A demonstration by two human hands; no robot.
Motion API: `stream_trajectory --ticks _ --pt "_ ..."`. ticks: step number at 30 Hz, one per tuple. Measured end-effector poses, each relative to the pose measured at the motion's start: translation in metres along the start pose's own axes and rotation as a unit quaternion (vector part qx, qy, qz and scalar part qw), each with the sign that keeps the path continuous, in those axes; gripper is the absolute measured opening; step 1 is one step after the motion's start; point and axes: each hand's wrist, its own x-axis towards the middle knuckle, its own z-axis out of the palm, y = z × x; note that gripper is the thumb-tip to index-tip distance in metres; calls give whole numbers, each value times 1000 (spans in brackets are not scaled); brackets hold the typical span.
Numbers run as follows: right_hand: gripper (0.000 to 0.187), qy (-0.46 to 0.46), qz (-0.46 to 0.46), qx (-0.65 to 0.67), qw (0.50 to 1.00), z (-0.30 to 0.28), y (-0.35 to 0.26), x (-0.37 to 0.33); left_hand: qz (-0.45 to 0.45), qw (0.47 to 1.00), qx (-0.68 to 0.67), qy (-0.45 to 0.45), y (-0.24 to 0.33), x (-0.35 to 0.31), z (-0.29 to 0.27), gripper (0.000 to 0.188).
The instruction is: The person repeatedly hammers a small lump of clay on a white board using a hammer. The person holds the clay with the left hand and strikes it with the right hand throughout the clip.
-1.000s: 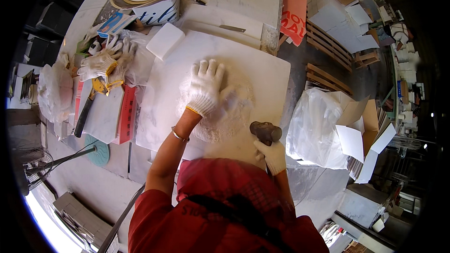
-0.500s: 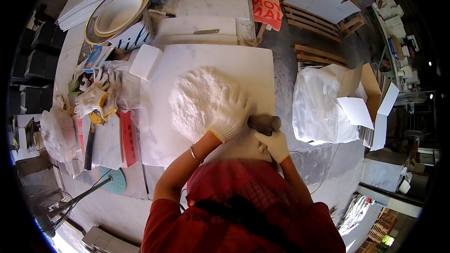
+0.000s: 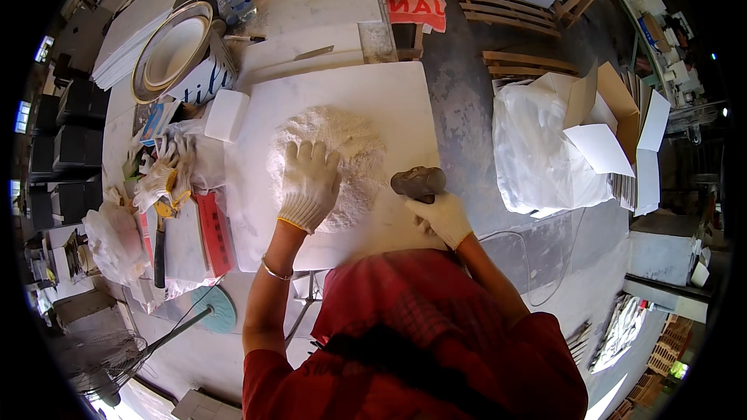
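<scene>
A round, rough white lump (image 3: 361, 146), stone-like and powdery, lies on a pale slab (image 3: 411, 117) in front of me. My left hand (image 3: 310, 187), in a white knit glove, rests flat on the lump's left side with its fingers stretched out. To the right, my gloved right hand (image 3: 442, 218) grips a hammer (image 3: 419, 183) by its handle. The dark, heavy hammer head is up over the slab's right edge, apart from the lump. Most of the handle is hidden behind my hand.
At the left lie spare gloves (image 3: 167, 175), a black-handled tool (image 3: 159, 253) and a white block (image 3: 226, 115). A bucket (image 3: 210, 70) and a plastic bottle (image 3: 240, 0) stand farther back. A bagged bundle (image 3: 537, 155) and an open carton (image 3: 615, 101) are at the right. A fan (image 3: 101, 354) stands lower left.
My left hand has shifted from the lump's right side to its left side. The hammer and right hand have moved slightly up and left. The whole view has also turned a little.
</scene>
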Motion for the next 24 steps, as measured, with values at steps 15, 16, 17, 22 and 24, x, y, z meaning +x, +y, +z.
stream_trajectory --ticks 15,16,17,22,24 --pt "40 -7 -83 -38 996 -13 3 0 -46 997 53 39 60 31 41 56" --pt "40 12 -97 -52 994 -17 -1 0 -66 995 58 57 59 31 38 54" --pt "40 21 -145 -82 986 -21 1 7 -93 992 54 62 57 32 33 52" --pt "38 53 -138 -126 981 -31 -21 38 -180 975 -5 132 47 14 19 46" --pt "39 61 -210 -206 954 -33 -11 62 -190 967 -9 171 44 3 24 44"
